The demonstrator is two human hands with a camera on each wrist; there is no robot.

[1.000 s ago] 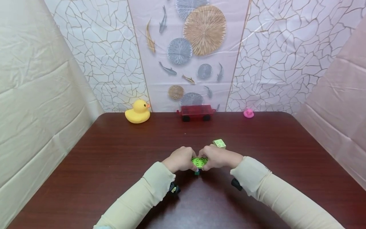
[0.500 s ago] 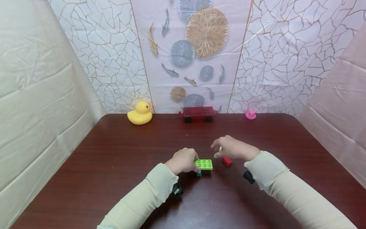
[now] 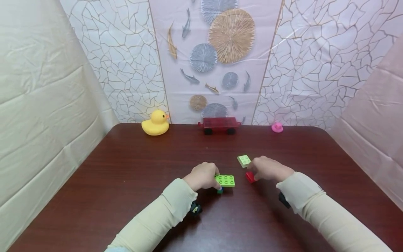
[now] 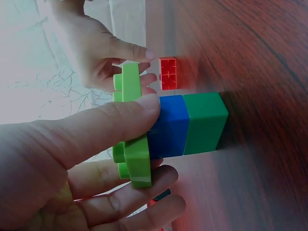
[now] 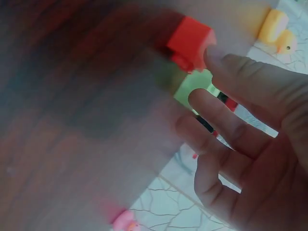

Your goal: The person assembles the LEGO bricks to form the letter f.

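Note:
My left hand (image 3: pixel 202 176) pinches a small stack of toy building bricks, its thumb against the lime green plate (image 3: pixel 225 180). Under that plate, the left wrist view shows a blue brick (image 4: pixel 172 127) and a dark green brick (image 4: pixel 206 123) joined in a column. My right hand (image 3: pixel 271 169) is at a red brick (image 3: pixel 250 177) just right of the stack. The red brick lies on its side, its hollow underside facing the left wrist camera. In the right wrist view the thumb tip overlaps the red brick, while the fingers stay spread apart from it.
A pale green brick (image 3: pixel 244 161) lies just behind the red one. Along the table's far edge stand a yellow rubber duck (image 3: pixel 155 123), a red toy wagon (image 3: pixel 221 125) with black wheels and a small pink duck (image 3: pixel 277 127). A patterned curtain (image 3: pixel 292 77) hangs behind.
My right hand let go of the lime plate, lifted off to the right, then came down beside the red brick, uncovering the pale green one. My left hand keeps its hold on the stack.

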